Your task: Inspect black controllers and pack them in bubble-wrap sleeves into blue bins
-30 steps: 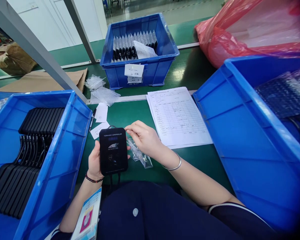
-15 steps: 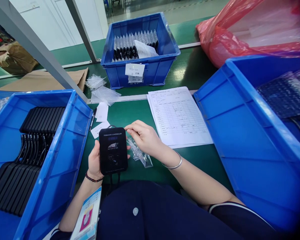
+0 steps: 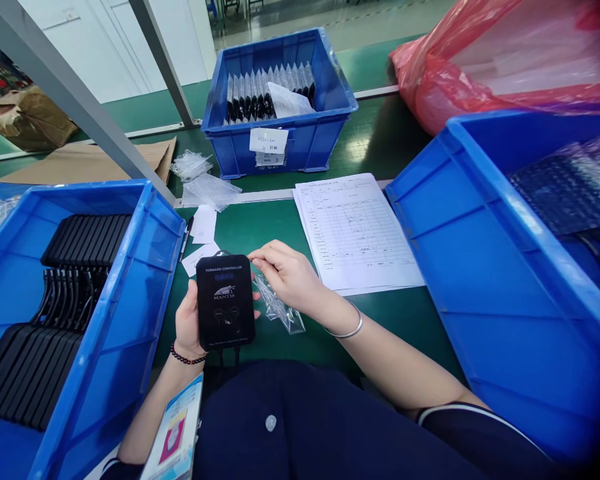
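A flat black controller (image 3: 215, 337) with rounded corners, marked "TORNADO CONTROLLER" and "MANTIS", lies face up in my left hand (image 3: 186, 323). The thumb side of that hand is along its left edge, and fingertips show past its right edge. Two black cables run from the controller's lower end toward my body. At its upper right corner my right hand (image 3: 293, 277) has thumb and forefinger pinched together; what is between them is too small to make out. Under my right hand, a clear plastic bag (image 3: 286, 312) with small clear pieces rests on the green table.
At left stands a blue bin (image 3: 145, 267) of black controllers. Another blue bin (image 3: 310, 143) with bagged items is at the back, and a third (image 3: 460, 267) at right. Printed sheets (image 3: 355, 240), white slips (image 3: 204, 225), a pen (image 3: 185, 239) and bubble wrap (image 3: 211, 191) lie about.
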A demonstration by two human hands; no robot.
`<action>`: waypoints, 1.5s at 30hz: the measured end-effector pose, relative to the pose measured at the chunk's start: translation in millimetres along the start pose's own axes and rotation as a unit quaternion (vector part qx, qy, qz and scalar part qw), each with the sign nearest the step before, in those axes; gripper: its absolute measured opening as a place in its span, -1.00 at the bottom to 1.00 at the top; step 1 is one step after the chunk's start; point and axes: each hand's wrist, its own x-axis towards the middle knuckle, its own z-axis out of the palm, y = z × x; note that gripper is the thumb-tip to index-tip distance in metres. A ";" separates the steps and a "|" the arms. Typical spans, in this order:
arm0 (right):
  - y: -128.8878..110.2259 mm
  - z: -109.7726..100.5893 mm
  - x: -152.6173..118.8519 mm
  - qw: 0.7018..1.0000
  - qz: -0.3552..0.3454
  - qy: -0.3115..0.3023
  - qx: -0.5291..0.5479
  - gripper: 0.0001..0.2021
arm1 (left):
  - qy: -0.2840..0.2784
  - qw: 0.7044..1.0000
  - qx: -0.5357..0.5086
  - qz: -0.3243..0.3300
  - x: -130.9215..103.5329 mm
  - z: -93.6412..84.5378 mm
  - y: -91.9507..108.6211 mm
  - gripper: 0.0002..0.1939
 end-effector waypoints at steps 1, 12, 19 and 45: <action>-0.2 -0.1 0.0 1.000 0.000 0.000 0.003 -0.79 | 0.002 1.000 -0.001 0.000 -0.1 0.6 0.2 -0.29; -2.6 0.2 -0.7 1.000 0.001 0.000 -0.018 -0.79 | -0.003 1.000 0.002 0.007 0.0 2.3 -0.6 -0.30; -2.5 0.4 -1.2 0.999 -0.008 0.005 -0.040 -0.79 | -0.001 1.000 0.006 0.008 1.5 -1.2 -1.7 -0.30; -0.1 -2.8 2.7 1.000 0.011 -0.015 -0.002 -0.79 | 0.010 1.000 0.007 0.008 3.5 -0.2 -0.1 -0.28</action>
